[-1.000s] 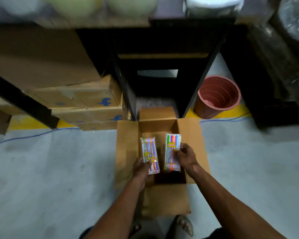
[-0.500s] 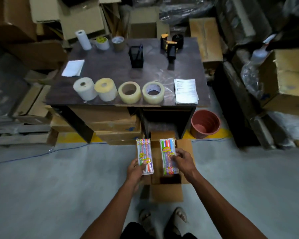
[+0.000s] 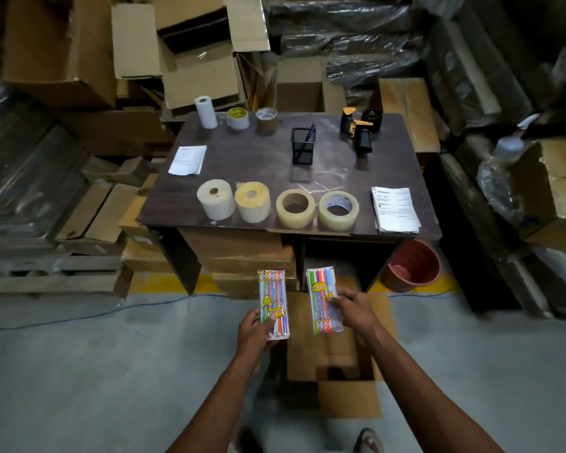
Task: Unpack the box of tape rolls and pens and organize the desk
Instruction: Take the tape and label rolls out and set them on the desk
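Observation:
My left hand [image 3: 255,331] grips the lower end of a pack of coloured pens [image 3: 273,299]. My right hand [image 3: 356,312] pinches a second pen pack [image 3: 322,299] by its right side. Both packs are held upright above the open cardboard box [image 3: 343,367] on the floor. Ahead stands the dark desk [image 3: 252,158]. Along its front edge sit several tape rolls: two wide pale ones [image 3: 215,199] [image 3: 253,201] and two clear ones [image 3: 295,208] [image 3: 339,210]. A black mesh pen holder [image 3: 303,146] stands mid-desk.
Small rolls [image 3: 206,112], paper sheets [image 3: 188,160] [image 3: 395,209] and a black tape dispenser [image 3: 361,127] also lie on the desk. A terracotta pot [image 3: 412,266] sits on the floor at its right leg. Stacked cartons and wrapped bundles surround the desk. A blue cable [image 3: 79,317] crosses the floor.
Both hands have lifted the two pen packs out of the box and higher. The view has tilted up from the box to take in the whole desk top.

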Available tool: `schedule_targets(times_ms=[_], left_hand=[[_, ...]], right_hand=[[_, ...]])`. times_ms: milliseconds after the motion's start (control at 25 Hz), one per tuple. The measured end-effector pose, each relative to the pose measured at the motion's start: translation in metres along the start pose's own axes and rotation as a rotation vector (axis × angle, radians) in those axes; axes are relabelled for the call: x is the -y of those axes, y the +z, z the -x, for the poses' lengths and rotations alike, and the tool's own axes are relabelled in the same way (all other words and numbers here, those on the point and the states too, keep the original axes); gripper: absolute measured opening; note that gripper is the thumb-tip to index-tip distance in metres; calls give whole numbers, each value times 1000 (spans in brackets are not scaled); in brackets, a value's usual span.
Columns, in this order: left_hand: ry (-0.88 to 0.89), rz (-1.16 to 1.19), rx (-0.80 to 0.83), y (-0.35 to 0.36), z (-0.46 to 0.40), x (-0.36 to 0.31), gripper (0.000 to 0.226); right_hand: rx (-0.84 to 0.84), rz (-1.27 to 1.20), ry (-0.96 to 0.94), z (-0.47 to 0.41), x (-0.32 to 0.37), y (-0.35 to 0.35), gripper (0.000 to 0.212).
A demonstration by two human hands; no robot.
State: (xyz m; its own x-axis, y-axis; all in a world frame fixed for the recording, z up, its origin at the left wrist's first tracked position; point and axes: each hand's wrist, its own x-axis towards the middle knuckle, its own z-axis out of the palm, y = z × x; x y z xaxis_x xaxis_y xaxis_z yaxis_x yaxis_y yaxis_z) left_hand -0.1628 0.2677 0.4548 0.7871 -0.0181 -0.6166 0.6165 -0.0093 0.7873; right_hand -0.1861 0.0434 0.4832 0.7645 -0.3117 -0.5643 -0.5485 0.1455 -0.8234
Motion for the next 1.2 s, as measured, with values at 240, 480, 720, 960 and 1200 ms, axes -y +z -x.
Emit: schedule_targets(times_ms=[240, 480, 720, 960, 1200], left_hand=[[79, -9, 38, -83, -43, -52, 21], [125, -1, 53, -146, -84, -100, 32], [159, 65, -34, -177, -124, -146, 26], [169, 77, -162, -206, -189, -197, 21], [119, 11, -266, -233, -260, -234, 23]], right_hand=[[-15, -88, 23, -9, 17, 104, 21], [-16, -135, -12, -8, 63, 191, 19], [81, -113, -67, -29, 118, 257, 18], [146, -43, -72, -99, 154, 319, 18], [91, 200, -168, -165, 187, 385, 33]])
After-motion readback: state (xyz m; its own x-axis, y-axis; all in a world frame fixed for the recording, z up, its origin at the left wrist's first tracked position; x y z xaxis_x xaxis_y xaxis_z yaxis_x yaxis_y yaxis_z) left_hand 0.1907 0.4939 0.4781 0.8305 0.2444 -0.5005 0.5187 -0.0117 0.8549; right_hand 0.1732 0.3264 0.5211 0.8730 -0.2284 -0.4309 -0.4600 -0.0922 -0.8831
